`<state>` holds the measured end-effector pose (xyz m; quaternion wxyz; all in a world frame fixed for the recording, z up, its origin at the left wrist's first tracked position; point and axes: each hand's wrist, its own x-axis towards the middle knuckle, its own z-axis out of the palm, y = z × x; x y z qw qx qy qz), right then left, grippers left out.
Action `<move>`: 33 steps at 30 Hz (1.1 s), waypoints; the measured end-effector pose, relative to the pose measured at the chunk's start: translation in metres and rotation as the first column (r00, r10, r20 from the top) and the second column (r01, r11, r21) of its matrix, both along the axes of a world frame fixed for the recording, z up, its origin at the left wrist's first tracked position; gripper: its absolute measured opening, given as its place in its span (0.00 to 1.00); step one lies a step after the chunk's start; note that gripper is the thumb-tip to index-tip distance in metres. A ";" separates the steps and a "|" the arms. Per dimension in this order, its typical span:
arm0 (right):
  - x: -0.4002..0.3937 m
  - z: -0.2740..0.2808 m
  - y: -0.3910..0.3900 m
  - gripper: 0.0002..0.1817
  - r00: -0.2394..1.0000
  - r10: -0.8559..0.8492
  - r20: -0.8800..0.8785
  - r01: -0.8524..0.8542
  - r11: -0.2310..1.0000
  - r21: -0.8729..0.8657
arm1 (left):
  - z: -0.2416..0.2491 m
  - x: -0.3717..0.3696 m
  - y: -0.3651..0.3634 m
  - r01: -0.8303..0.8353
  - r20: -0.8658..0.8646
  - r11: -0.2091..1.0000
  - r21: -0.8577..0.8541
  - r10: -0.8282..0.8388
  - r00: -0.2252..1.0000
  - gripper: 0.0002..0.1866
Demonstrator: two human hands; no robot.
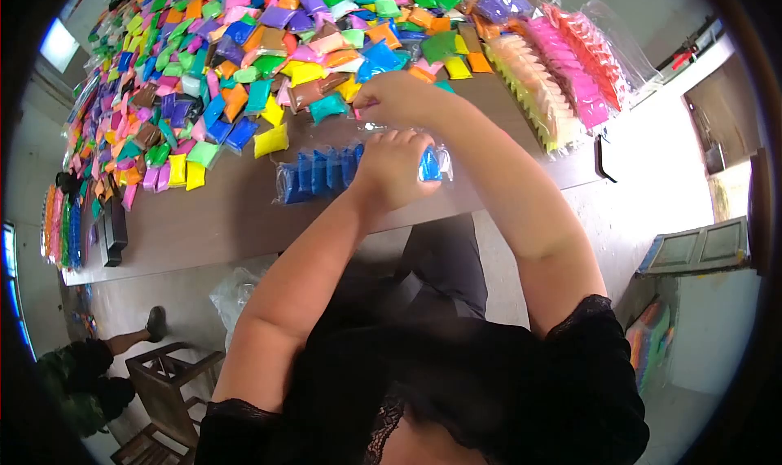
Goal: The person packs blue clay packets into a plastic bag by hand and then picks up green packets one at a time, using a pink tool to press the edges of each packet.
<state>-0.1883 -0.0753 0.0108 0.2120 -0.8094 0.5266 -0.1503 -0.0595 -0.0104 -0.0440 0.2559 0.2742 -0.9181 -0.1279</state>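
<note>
A row of blue packets [318, 171] stands on edge near the front of the brown table [220, 229], with clear plastic around it. My left hand [393, 169] is wrapped over the right part of this row; another blue packet [430, 165] shows past its thumb. Just beyond, my right hand [401, 100] has its fingers curled at the near edge of a pile of colourful packets [269, 66]. A bit of pink shows under those fingertips, but what they hold is hidden. A teal packet [328, 107] lies left of that hand.
Bagged rows of yellow, pink and red packets [562, 74] lie at the right of the table. More bagged rows [61, 229] stand at the far left, near a black object [112, 233]. A wooden chair [167, 383] and another person's leg [130, 343] are at lower left.
</note>
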 end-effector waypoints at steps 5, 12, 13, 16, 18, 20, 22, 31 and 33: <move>0.034 -0.025 -0.024 0.19 0.955 0.028 -0.295 -0.002 0.996 0.087 | -0.005 0.003 0.002 0.030 -0.062 0.999 0.009 -0.030 0.998 0.33; 0.026 -0.021 -0.020 0.15 0.981 0.037 -0.188 0.003 0.979 0.204 | 0.001 0.002 0.006 -0.052 0.060 0.998 0.035 0.050 0.997 0.33; 0.026 -0.014 -0.015 0.12 0.988 0.029 -0.152 0.004 0.977 0.214 | 0.002 0.002 0.006 -0.064 0.080 0.997 0.039 0.060 0.995 0.33; 0.030 -0.004 0.006 0.07 0.975 0.018 -0.220 0.006 0.994 0.108 | 0.004 0.003 0.007 -0.061 0.088 0.990 0.129 0.050 0.995 0.33; 0.032 -0.004 0.018 0.05 0.981 -0.011 -0.193 0.030 0.995 0.092 | 0.002 0.003 0.007 -0.051 0.074 0.976 0.212 0.036 0.997 0.33; 0.033 -0.008 0.024 0.03 0.986 -0.035 -0.164 0.049 0.996 0.078 | -0.007 0.002 0.007 -0.077 -0.119 0.992 -0.097 0.065 0.991 0.30; 0.034 -0.013 0.028 0.03 0.988 -0.046 -0.147 0.043 0.999 -0.024 | -0.009 0.003 0.007 -0.068 -0.097 0.994 -0.084 0.060 0.994 0.30; 0.030 -0.019 0.022 0.05 0.996 -0.063 0.058 0.059 0.996 0.068 | 0.010 0.036 0.022 0.020 0.053 0.996 -0.085 -0.016 0.998 0.31; 0.030 -0.019 0.023 0.06 0.996 -0.068 0.051 0.065 0.996 0.063 | 0.006 0.058 0.031 0.063 -0.097 0.973 -0.220 -0.086 0.992 0.29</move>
